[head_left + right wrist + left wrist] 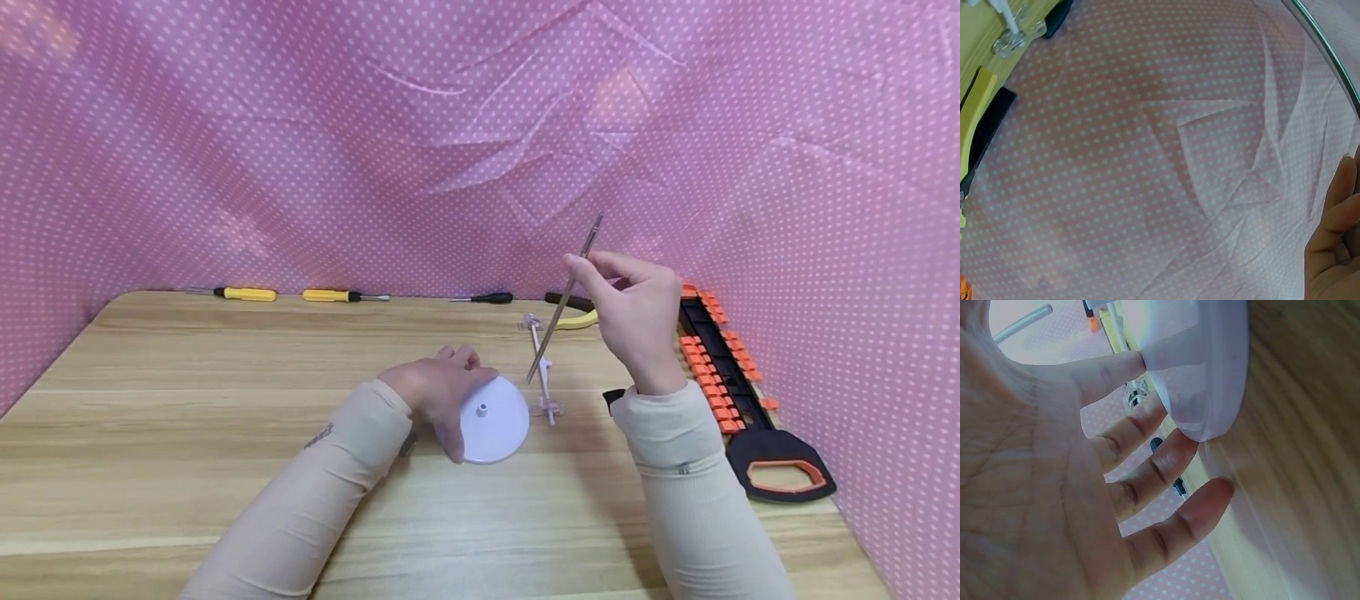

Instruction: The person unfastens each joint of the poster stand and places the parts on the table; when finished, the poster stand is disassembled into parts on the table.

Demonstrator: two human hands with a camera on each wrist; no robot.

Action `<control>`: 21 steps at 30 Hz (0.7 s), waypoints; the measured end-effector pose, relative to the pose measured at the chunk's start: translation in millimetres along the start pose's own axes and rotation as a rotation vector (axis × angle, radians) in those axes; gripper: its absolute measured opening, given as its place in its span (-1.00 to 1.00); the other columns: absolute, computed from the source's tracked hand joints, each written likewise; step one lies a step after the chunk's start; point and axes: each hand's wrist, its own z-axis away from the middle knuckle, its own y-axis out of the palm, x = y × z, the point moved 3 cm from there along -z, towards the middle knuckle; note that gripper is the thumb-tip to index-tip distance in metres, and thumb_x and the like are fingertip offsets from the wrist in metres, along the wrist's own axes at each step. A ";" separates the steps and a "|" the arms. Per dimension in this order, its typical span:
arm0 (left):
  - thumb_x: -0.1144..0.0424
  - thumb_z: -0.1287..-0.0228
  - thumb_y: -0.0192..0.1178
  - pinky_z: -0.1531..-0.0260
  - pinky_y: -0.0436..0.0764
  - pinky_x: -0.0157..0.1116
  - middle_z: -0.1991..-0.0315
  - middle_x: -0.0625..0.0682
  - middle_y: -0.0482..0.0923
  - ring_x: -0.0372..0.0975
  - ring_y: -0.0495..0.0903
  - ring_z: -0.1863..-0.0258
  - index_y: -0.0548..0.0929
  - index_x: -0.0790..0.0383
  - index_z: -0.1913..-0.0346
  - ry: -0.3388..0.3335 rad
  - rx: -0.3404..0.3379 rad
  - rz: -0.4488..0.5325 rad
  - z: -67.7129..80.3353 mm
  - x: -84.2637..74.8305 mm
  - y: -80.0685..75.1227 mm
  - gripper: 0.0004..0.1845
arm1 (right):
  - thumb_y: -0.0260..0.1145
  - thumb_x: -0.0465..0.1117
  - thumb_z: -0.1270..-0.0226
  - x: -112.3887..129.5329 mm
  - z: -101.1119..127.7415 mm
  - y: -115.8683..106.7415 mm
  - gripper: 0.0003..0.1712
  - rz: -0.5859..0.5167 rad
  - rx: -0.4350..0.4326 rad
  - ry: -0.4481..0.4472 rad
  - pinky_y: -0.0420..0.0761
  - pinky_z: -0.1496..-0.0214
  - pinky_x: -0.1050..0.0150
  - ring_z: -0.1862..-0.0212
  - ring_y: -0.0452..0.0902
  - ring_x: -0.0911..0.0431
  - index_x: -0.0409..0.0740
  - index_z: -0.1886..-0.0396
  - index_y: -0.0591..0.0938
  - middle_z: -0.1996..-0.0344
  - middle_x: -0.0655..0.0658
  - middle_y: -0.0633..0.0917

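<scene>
My left hand (pixel 435 387) holds a white round disc (pixel 501 433) by its rim, tilted over the table; a small hollow post rises at its centre. In the left wrist view, fingertips (pixel 1175 440) touch or lie near the disc's edge (pixel 1225 369). My right hand (pixel 637 321) pinches a thin metal rod (pixel 557 317) between thumb and fingers, raised and slanting, its lower end to the right of the disc. Part of that rod (pixel 1330 55) crosses the right wrist view's corner. Behind it on the table lies a white bar (pixel 536 342) with clear plastic end pieces.
Two yellow-handled screwdrivers (pixel 251 294) and a black-handled one (pixel 495 297) lie along the table's back edge. A tool with yellow and black handles (pixel 577 321) sits near the right hand. At right lies a long black rack (pixel 780 450) with orange pieces. Pink dotted cloth (pixel 450 167) surrounds the table.
</scene>
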 end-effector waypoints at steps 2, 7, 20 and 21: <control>0.05 0.40 0.83 -0.34 0.57 0.08 -0.44 0.05 0.31 -0.03 0.35 -0.34 0.33 -0.13 -0.63 0.004 -0.002 -0.005 -0.6 0.2 0.6 0.34 | 0.61 -0.04 -0.31 -1.9 -0.7 -0.6 -0.73 0.018 0.003 0.014 0.46 0.49 0.42 0.47 0.59 0.25 -0.15 0.18 0.90 0.37 -0.21 0.83; 0.05 0.41 0.83 -0.35 0.58 0.07 -0.42 0.06 0.32 -0.02 0.35 -0.35 0.34 -0.10 -0.62 0.018 -0.006 -0.005 -1.8 0.3 1.3 0.34 | 0.60 0.00 -0.31 -7.5 -2.6 -0.6 -0.70 0.037 0.016 0.042 0.47 0.46 0.41 0.45 0.58 0.24 -0.12 0.16 0.90 0.36 -0.20 0.83; 0.04 0.41 0.83 -0.35 0.59 0.07 -0.44 0.06 0.30 -0.03 0.33 -0.37 0.34 -0.11 -0.62 0.015 -0.004 -0.007 -0.6 -1.1 1.1 0.35 | 0.55 0.09 -0.36 -24.0 -9.2 -0.4 -0.63 0.088 0.056 0.113 0.54 0.46 0.43 0.41 0.71 0.27 -0.10 0.12 0.89 0.34 -0.22 0.85; 0.04 0.41 0.83 -0.35 0.59 0.07 -0.44 0.06 0.30 -0.03 0.33 -0.37 0.34 -0.11 -0.62 0.014 -0.003 -0.005 -0.5 -1.1 1.0 0.35 | 0.54 0.11 -0.37 -25.5 -9.7 -0.4 -0.62 0.095 0.062 0.121 0.55 0.45 0.43 0.40 0.72 0.29 -0.11 0.12 0.89 0.33 -0.22 0.85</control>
